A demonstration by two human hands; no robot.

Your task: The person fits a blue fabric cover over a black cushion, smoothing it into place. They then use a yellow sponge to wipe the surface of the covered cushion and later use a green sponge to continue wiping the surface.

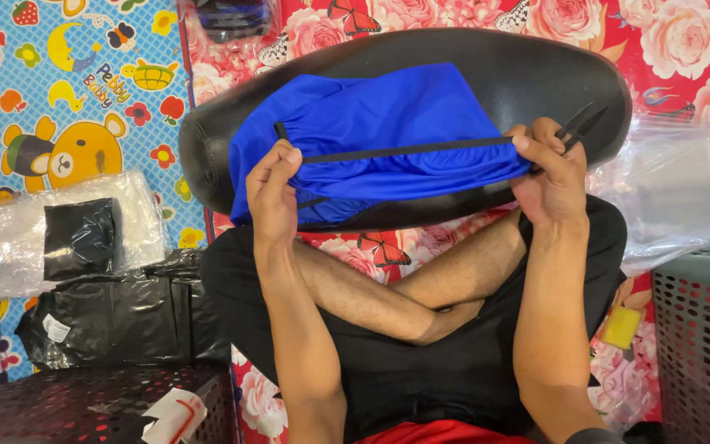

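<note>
Seated cross-legged on a red floor mat [684, 49] printed with roses and butterflies, a person stretches a blue fabric cover [371, 123] over a black cushioned seat [536, 74] that lies across the lap. The left hand [273, 189] pinches the cover's near edge, where a black elastic band [404, 150] runs taut to the right hand [548, 177], which is closed on the band's other end and also grips dark scissors [581, 125]. Keeping the band evenly tensioned while both hands ease the hem under the seat's rim would likely let the cloth sit without bunching. Black plastic-wrapped bundles [104, 316], clear plastic sheeting [684, 189] and a grey perforated basket [704, 345] lie nearby.
</note>
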